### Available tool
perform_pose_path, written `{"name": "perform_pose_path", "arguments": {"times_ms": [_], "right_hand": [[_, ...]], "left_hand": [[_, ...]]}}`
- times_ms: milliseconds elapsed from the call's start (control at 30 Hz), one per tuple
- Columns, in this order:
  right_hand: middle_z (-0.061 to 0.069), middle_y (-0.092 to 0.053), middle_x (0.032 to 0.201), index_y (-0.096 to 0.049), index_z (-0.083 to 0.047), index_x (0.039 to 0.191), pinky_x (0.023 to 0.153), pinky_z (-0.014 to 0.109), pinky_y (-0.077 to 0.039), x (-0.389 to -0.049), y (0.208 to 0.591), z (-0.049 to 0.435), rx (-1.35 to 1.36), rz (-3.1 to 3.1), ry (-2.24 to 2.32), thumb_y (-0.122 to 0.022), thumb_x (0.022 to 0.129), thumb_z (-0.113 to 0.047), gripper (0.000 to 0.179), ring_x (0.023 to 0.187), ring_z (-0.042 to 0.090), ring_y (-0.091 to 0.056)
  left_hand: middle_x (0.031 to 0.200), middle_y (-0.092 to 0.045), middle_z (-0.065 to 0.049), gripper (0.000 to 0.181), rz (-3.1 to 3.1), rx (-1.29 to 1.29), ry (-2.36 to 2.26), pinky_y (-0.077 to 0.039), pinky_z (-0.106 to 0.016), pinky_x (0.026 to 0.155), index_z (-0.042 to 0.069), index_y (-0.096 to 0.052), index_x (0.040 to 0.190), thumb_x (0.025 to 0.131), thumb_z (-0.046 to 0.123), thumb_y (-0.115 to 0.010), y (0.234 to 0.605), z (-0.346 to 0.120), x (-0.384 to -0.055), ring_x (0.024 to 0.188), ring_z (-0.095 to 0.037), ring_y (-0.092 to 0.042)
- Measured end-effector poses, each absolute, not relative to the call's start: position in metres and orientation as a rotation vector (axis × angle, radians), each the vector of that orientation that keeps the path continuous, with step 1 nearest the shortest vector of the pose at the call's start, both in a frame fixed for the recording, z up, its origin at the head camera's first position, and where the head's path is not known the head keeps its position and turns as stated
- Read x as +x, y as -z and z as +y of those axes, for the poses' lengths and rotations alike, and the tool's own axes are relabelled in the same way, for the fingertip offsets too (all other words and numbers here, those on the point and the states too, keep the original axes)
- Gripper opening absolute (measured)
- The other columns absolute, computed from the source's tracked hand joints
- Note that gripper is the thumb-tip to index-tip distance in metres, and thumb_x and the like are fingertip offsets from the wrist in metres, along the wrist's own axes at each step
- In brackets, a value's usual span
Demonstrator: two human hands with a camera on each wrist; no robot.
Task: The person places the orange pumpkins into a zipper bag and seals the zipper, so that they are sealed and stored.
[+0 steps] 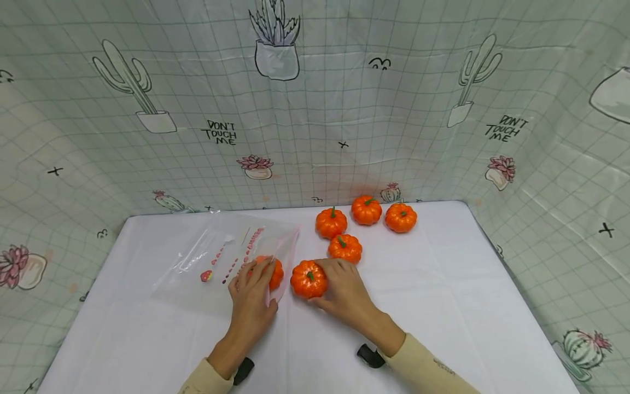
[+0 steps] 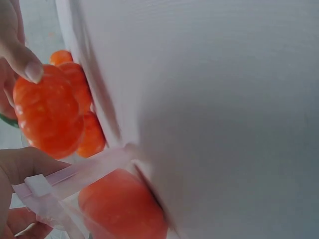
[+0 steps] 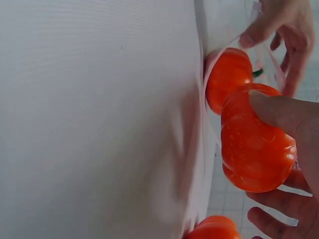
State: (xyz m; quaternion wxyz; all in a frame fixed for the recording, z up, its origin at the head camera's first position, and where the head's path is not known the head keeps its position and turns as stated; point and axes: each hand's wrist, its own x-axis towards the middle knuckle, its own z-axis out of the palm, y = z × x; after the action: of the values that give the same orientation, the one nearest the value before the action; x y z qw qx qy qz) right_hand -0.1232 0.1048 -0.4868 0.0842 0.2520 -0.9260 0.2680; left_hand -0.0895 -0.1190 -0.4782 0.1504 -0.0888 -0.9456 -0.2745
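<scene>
roughly midway across the white tabletop (image 1: 443,306), a slim gap lies between the held pumpkin (image 1: 308,279) and the pinkish rim (image 1: 293,243) of the plastic bag (image 1: 192,273). the rim runs from far to near on the bag's right side, and the bag spreads leftward from it, its far corner reaching the far edge of the tabletop. inside, just left of the rim, sits the bagged pumpkin (image 1: 278,272).

to the right, four loose pumpkins stand in a loose group: the nearest one (image 1: 345,249) close to the right hand (image 1: 346,290), a left one (image 1: 331,223) beyond it, a far one (image 1: 366,210) by the far edge, and a right one (image 1: 401,218). from that group a broad stretch of tabletop runs out to the right edge; another lies between the bag and the left edge, and more on the near side between the forearms.

the right hand comes in from the near right, its thumb on the near side of the held pumpkin and its fingers round the far side, gripping it. the left hand (image 1: 253,295) reaches from the near left, fingers over the bag; in the left wrist view it pinches the rim beside a white slider (image 2: 38,185).
</scene>
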Motion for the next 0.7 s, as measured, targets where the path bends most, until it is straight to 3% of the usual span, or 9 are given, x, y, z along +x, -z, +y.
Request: {"name": "perform_pose_path", "arguments": {"times_ms": [700], "right_hand": [[0.013, -0.066, 0.135, -0.059, -0.004, 0.141, 0.116, 0.055, -0.041, -0.14, 0.495, 0.069, 0.807, -2.837, -0.777, -0.094, 0.08, -0.037, 0.078, 0.125, 0.034, -0.057]], "left_hand": [[0.149, -0.058, -0.015, 0.08, -2.66, -0.304, 0.792, -0.028, -0.066, 0.107, -0.002, -0.062, 0.144, 0.069, -0.014, -0.088, 0.482, -0.123, -0.088, 0.139, -0.041, -0.04]]}}
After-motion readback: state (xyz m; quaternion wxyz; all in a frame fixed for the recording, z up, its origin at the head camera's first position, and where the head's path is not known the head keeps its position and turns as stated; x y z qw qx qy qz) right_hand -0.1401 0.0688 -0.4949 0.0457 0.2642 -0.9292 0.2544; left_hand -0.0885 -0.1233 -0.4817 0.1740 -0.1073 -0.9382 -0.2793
